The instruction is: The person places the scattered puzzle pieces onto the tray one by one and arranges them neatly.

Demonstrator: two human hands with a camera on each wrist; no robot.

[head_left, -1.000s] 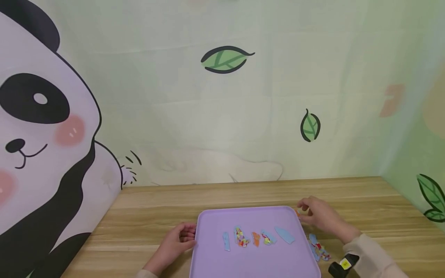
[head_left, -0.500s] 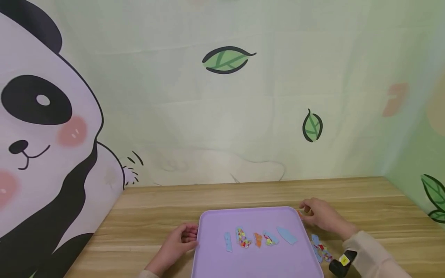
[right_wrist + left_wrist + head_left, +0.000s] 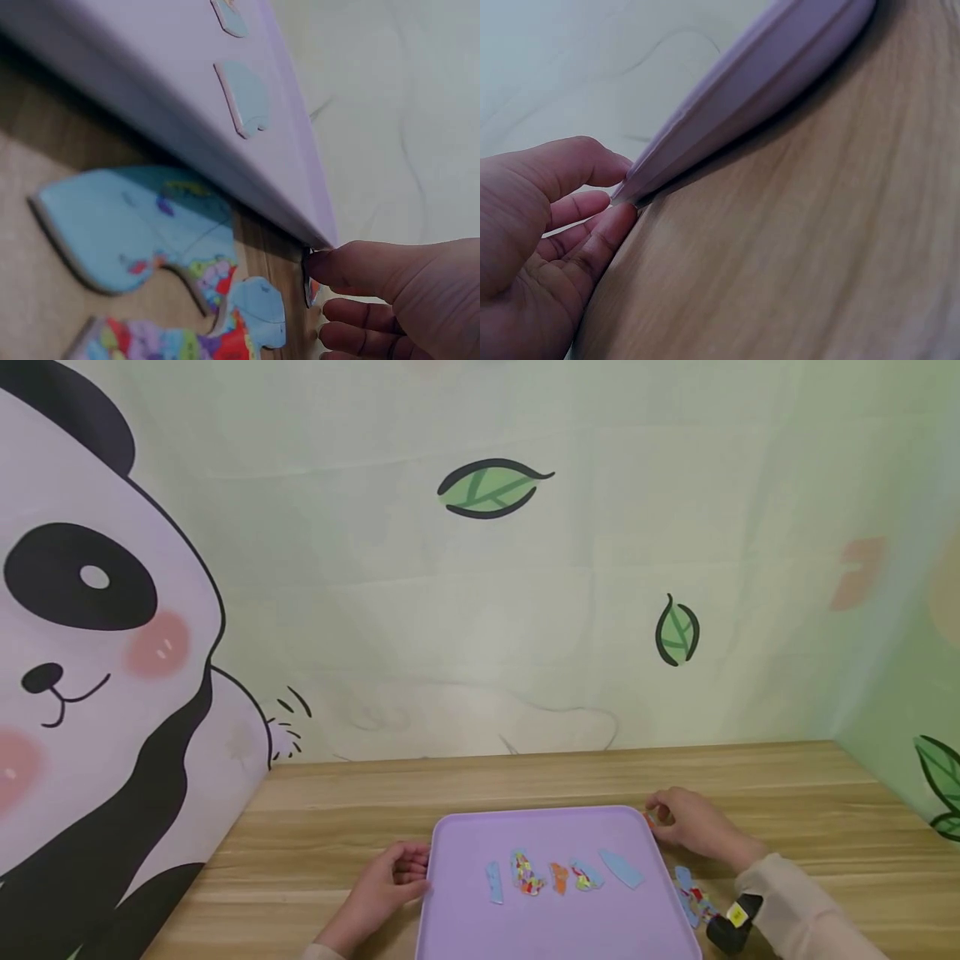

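Note:
My left hand (image 3: 381, 887) is at the left rim of a lilac tray (image 3: 555, 935). In the left wrist view its thumb and fingers pinch the tray's edge. At the tray's far right corner is my right hand (image 3: 696, 827), which pinches a small orange-and-red puzzle piece (image 3: 312, 283), largely covered by the thumb in the right wrist view. On the tray lie several pieces in a loose row, among them a plain blue puzzle piece (image 3: 621, 868), an orange puzzle piece (image 3: 559, 878) and a multicoloured puzzle piece (image 3: 527, 873).
Beside the tray's right side, blue and multicoloured puzzle pieces (image 3: 105, 221) lie on the wooden table (image 3: 345, 793). A black device with a yellow label (image 3: 731, 927) sits at my right sleeve. Behind the table stands a green wall covering (image 3: 360, 568) with a printed panda (image 3: 82, 693).
The view has shifted slightly, so the scene sits a little farther right. Both hands keep nearly the same places at the tray; the right wrist has drawn slightly left over the loose pieces.

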